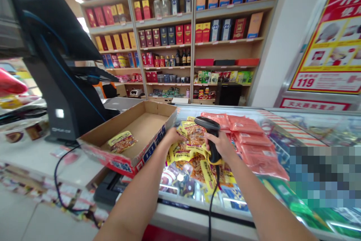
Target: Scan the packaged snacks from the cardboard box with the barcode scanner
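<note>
My right hand (218, 143) is wrapped round the grip of a black barcode scanner (208, 123), its cord hanging down toward me. The scanner's head is tilted over a heap of yellow snack packets (183, 154) on the glass counter. My left hand (172, 136) pinches the edge of a snack packet (182, 132) at the heap's left side; its fingertips are partly hidden. Left of that hand stands an open cardboard box (158, 110) with a single yellow snack packet (122, 141) lying inside.
Pinkish-red packs (251, 135) are stacked right of the heap. A black point-of-sale terminal (60, 83) rises behind the box at left, with a loose cable (56, 173) near the counter edge. Shelves (165, 21) of boxed bottles line the back wall.
</note>
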Motion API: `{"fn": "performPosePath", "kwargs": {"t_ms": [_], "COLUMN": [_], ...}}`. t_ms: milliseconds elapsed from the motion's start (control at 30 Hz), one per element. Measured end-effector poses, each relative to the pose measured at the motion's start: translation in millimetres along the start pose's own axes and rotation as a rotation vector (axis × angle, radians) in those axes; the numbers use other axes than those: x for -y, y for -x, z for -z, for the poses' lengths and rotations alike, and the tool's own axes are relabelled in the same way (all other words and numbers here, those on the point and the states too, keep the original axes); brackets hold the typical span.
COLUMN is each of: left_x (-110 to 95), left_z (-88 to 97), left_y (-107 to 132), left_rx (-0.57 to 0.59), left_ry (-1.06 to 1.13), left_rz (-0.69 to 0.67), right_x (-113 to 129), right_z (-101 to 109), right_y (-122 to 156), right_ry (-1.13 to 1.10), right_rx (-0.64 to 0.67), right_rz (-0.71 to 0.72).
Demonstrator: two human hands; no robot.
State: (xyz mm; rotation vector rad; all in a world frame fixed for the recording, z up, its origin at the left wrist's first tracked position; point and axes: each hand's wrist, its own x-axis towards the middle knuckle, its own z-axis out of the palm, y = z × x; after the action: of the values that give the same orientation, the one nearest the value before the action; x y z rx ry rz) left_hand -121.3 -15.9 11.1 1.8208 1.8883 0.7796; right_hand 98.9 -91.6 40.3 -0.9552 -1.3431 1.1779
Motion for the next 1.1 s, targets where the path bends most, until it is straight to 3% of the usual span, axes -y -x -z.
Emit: {"fn": "performPosePath", "kwargs": {"t_ms": [67, 233, 300, 500, 700, 1100], "left_x": [-5.9, -23.6, -26.6, -24.1, -25.0, -29.1], "left_z": [6.9, 20.6, 20.5, 8.9, 8.9, 9.4], "left_y": [3.2, 18.2, 21.7, 17.2, 19.0, 24.7], "left_rx": [-0.072, -0.6, -0.703, -0.674, -0.7, -0.701], "left_ry": [-0.021, 0.023, 0.137, 0.478, 0.397, 0.316], "left_rz": [-0.013, -0.274, -0.299, -0.22, -0.203, -0.164], "right_x": [0.2, 1.2, 2.9, 13.9, 23.5, 5.6], "right_z": [-0.2, -1.6, -1.1, 12.0, 22.7, 21.6], "right_y": [0.2, 1.9, 3.1, 6.1, 5.5, -0.2], "right_ry": [0.002, -0.023, -0.021, 0.083, 0.237, 0.177], "right_rx": [-0.001, -0.007, -0.003, 0.158, 0.228, 0.29], "right_rz": [0.004, 0.004, 0.003, -0.025, -0.04, -0.065]}}
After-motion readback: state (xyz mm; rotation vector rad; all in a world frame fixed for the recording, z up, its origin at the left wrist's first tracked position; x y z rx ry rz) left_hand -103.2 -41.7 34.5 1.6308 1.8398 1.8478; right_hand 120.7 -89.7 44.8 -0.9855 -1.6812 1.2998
